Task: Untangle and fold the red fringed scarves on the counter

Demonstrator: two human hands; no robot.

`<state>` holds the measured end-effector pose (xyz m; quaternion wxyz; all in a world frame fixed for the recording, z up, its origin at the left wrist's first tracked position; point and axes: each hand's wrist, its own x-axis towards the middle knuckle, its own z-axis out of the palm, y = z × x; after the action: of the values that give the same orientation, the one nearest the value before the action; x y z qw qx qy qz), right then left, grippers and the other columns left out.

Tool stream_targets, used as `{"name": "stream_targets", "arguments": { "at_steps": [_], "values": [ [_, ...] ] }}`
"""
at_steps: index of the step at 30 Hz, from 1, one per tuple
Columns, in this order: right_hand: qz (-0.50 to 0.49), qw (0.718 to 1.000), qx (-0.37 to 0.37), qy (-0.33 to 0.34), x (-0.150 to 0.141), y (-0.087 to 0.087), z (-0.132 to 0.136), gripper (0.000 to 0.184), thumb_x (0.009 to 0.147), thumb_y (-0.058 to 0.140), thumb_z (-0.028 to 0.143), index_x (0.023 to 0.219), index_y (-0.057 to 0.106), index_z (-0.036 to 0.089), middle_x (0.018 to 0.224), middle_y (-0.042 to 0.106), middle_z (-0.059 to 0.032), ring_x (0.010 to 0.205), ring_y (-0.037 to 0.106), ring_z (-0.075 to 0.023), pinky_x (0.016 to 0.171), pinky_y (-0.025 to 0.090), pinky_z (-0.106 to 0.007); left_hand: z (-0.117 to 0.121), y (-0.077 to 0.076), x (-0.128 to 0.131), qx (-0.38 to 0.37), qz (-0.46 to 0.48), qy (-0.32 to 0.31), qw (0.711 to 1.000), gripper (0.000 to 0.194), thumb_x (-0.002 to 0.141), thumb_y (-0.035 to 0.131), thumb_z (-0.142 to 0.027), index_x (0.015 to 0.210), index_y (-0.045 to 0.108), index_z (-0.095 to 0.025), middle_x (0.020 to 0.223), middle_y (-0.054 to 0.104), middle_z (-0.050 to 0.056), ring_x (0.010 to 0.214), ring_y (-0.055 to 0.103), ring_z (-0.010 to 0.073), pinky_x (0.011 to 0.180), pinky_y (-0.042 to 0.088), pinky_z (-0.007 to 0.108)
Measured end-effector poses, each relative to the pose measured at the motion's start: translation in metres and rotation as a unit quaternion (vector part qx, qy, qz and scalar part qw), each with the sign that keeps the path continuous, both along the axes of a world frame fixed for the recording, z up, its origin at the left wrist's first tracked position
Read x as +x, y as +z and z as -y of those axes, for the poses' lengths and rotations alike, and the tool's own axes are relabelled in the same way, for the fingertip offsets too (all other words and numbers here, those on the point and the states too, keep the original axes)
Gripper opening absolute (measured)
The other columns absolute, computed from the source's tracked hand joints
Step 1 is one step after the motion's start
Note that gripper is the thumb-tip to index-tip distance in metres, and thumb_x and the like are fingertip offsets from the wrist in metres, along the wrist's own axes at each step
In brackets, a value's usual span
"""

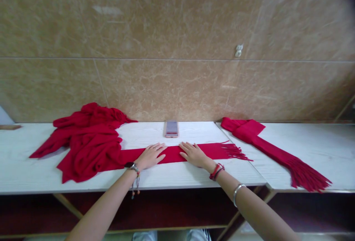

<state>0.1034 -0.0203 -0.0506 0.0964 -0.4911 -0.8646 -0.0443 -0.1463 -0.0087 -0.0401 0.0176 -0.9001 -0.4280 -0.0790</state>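
A red scarf (173, 154) lies as a flat folded strip on the white tabletop, its fringe pointing right. My left hand (151, 156) rests palm down on the strip with fingers stretched out. A short way to the right, my right hand (195, 154) also lies flat on it, fingers extended. Neither hand grips the cloth. At the left, the strip runs into a crumpled heap of red cloth (94, 144); where one piece ends and another begins is hidden. Another red scarf (257, 141), folded lengthwise with a fringed end, lies apart on the right.
A phone (171, 129) lies behind the strip, near the tiled wall (172, 89). The white tabletop (194, 178) has a seam on the right and a front edge close to my forearms. Dark red open shelves (155, 209) sit below. A small white fitting (239, 50) is on the wall.
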Motion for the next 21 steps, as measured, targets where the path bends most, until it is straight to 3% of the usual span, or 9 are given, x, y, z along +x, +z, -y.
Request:
{"name": "stream_targets", "arguments": {
  "at_steps": [7,10,13,18,21],
  "values": [
    [0.107,0.989,0.005,-0.101,0.15,-0.007,0.002,0.038,0.088,0.031,0.013,0.12,0.05,0.021,0.138,0.037,-0.0112,0.127,0.031,-0.0251,0.094,0.034,-0.054,0.002,0.002,0.002,-0.005,0.014,0.005,1.0,0.045,0.089,0.032,-0.044,0.13,0.04,-0.026,0.138,0.038,0.002,0.127,0.031,0.0198,0.103,0.024,0.035],
    [0.115,0.976,-0.013,-0.185,0.169,0.0,0.002,0.039,0.087,0.03,0.012,0.119,0.05,0.02,0.135,0.04,-0.013,0.126,0.031,-0.028,0.09,0.034,-0.06,0.001,0.001,0.003,-0.003,0.023,0.003,1.0,0.044,0.089,0.033,-0.043,0.129,0.041,-0.027,0.137,0.039,0.001,0.127,0.032,0.0195,0.102,0.024,0.034],
    [0.064,0.969,0.032,-0.235,0.129,0.01,-0.001,0.041,0.09,0.029,0.025,0.128,0.042,0.012,0.136,0.037,-0.0199,0.127,0.029,-0.0293,0.096,0.03,-0.056,-0.001,-0.001,0.002,0.002,0.028,0.001,1.0,0.044,0.089,0.033,-0.044,0.129,0.042,-0.027,0.137,0.039,0.001,0.126,0.033,0.0193,0.102,0.025,0.034],
    [-0.007,1.0,0.026,-0.002,0.002,0.016,-0.003,0.051,0.092,0.025,0.039,0.134,0.033,0.013,0.142,0.029,-0.0141,0.131,0.022,-0.0261,0.102,0.024,-0.048,-0.001,-0.003,0.002,0.004,0.03,0.003,1.0,0.045,0.09,0.032,-0.044,0.129,0.041,-0.026,0.137,0.039,0.002,0.127,0.032,0.019,0.103,0.024,0.034],
    [-0.02,0.998,0.007,0.062,-0.04,0.011,-0.001,0.05,0.091,0.026,0.04,0.133,0.035,0.014,0.139,0.034,-0.0133,0.129,0.027,-0.0242,0.102,0.025,-0.047,0.001,-0.003,0.002,0.007,0.028,0.006,1.0,0.046,0.09,0.031,-0.044,0.13,0.04,-0.023,0.137,0.039,0.003,0.126,0.033,0.0189,0.103,0.024,0.033]
  ]
}}
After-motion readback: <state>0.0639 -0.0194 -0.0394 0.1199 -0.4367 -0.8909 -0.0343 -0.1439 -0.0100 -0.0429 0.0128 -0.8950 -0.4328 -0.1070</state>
